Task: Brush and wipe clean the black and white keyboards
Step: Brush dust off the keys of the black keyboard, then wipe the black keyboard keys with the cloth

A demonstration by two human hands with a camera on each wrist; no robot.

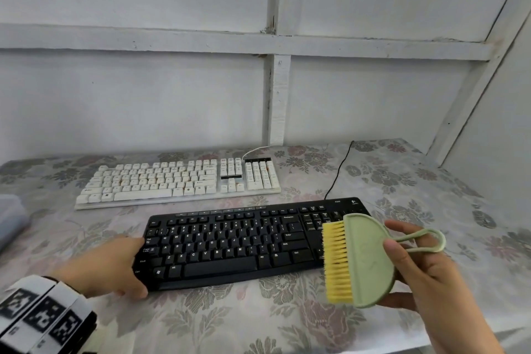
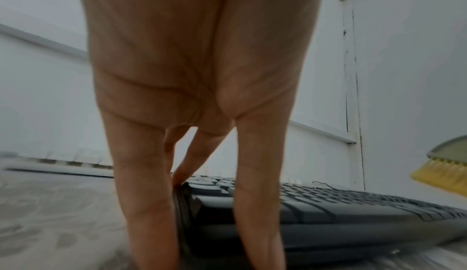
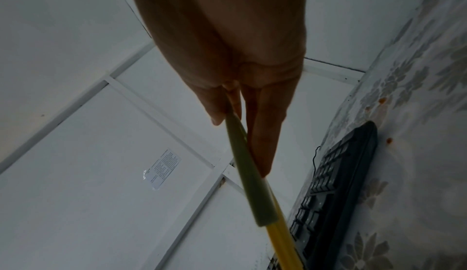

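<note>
Left hand (image 1: 115, 263) grips the black keyboard's (image 1: 230, 247) left end, thumb on the front edge, fingers (image 2: 141, 184) down its side. Right hand (image 1: 425, 273) pinches the green brush (image 1: 365, 259), yellow bristles above the keyboard's right end. White keyboard (image 1: 178, 181) lies beyond both on the table (image 1: 316, 322).
</note>
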